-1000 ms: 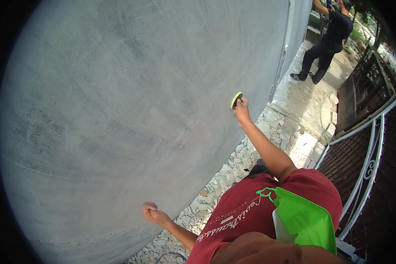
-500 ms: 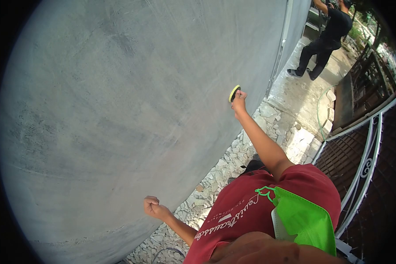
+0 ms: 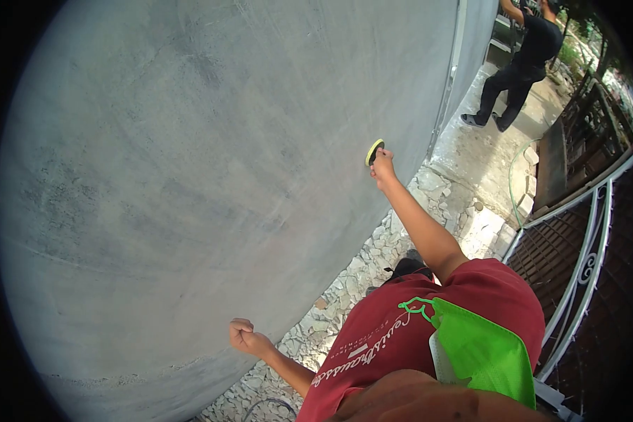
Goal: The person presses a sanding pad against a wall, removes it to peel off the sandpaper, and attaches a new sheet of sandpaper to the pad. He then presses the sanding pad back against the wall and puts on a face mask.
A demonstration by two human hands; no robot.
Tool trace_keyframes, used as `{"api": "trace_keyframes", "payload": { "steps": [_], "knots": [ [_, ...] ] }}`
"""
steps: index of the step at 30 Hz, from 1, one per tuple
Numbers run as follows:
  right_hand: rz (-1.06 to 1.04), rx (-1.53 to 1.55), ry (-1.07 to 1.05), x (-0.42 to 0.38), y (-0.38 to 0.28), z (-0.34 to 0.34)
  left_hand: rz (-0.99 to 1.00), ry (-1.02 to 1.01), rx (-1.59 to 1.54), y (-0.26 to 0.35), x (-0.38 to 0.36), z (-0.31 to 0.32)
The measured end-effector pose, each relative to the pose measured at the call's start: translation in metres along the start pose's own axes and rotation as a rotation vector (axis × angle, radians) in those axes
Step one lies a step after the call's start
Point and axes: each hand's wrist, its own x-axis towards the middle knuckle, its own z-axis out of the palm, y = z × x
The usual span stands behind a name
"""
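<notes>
On the right of the view, my right hand [image 3: 382,166] grips a round pad [image 3: 375,150] with a yellow rim and a dark back. The pad's face is turned to the grey plastered wall [image 3: 190,176]; whether it touches the wall is hard to tell. Low on the left, my left hand [image 3: 247,337] is closed in a fist in front of the wall, with nothing showing from it.
White rubble [image 3: 352,278] lines the wall's foot. A person in dark clothes [image 3: 524,67] stands on the concrete path [image 3: 471,151] at the upper right. A green hose [image 3: 511,183] and a white metal gate [image 3: 577,281] are at the right. A green mask [image 3: 482,352] hangs at my chest.
The view has shifted slightly. My right hand and the pad are almost where they were against the wall, and my left hand shows slightly lower, still closed.
</notes>
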Motion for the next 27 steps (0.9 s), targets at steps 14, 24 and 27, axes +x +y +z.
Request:
{"api": "trace_keyframes", "payload": {
  "steps": [14,24,27],
  "knots": [
    [-0.035,-0.094,-0.122,-0.032,-0.011,0.004,-0.035,0.0,-0.018,-0.01,0.0,-0.006],
    [-0.049,-0.12,0.007,-0.031,0.001,0.013,-0.034,0.01,-0.005,-0.013,0.004,-0.009],
    [-0.129,-0.115,0.077,0.033,0.036,0.002,-0.04,0.022,0.011,-0.01,0.003,-0.009]
  ]
}}
